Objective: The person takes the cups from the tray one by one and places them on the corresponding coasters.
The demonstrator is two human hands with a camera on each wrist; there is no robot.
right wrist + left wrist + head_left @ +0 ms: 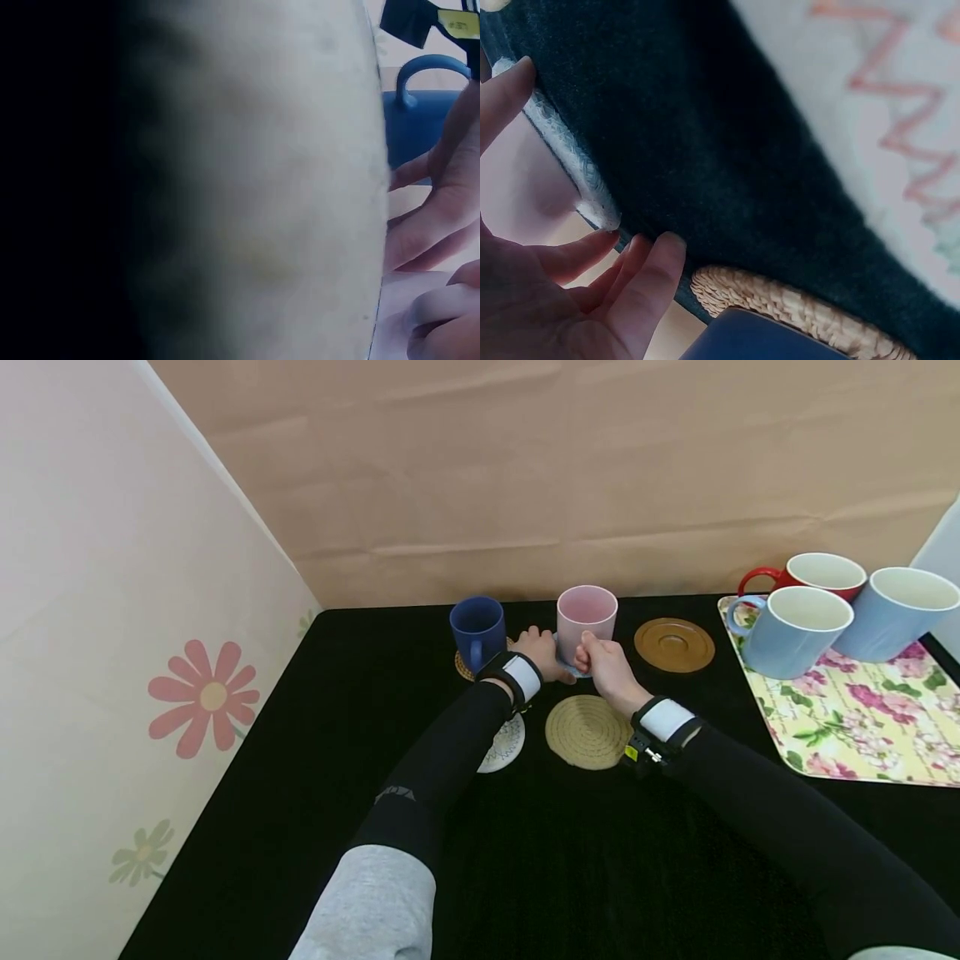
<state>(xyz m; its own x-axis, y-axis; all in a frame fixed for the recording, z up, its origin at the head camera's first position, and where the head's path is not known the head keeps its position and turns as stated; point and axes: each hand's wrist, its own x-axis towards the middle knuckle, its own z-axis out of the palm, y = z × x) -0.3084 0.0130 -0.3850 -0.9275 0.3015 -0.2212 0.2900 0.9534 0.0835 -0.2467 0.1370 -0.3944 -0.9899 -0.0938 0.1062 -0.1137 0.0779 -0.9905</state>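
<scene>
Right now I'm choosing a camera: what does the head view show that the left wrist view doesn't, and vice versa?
Head only: the right hand, the round brown saucer, and the rectangular floral tray with a red mug and two light-blue mugs.
Left wrist only: a clear red zigzag on the round white coaster.
Both: the left hand, dark-blue mug, tan woven coaster, pink mug, pale fuzzy coaster and that white coaster.

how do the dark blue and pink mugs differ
A woven coaster lies under the dark blue mug, a pale blue coaster under the pink mug. The dark blue mug's handle shows in the head view; the pink mug's does not. The right grip holds the pink mug, not the dark blue mug. Both are upright.
</scene>
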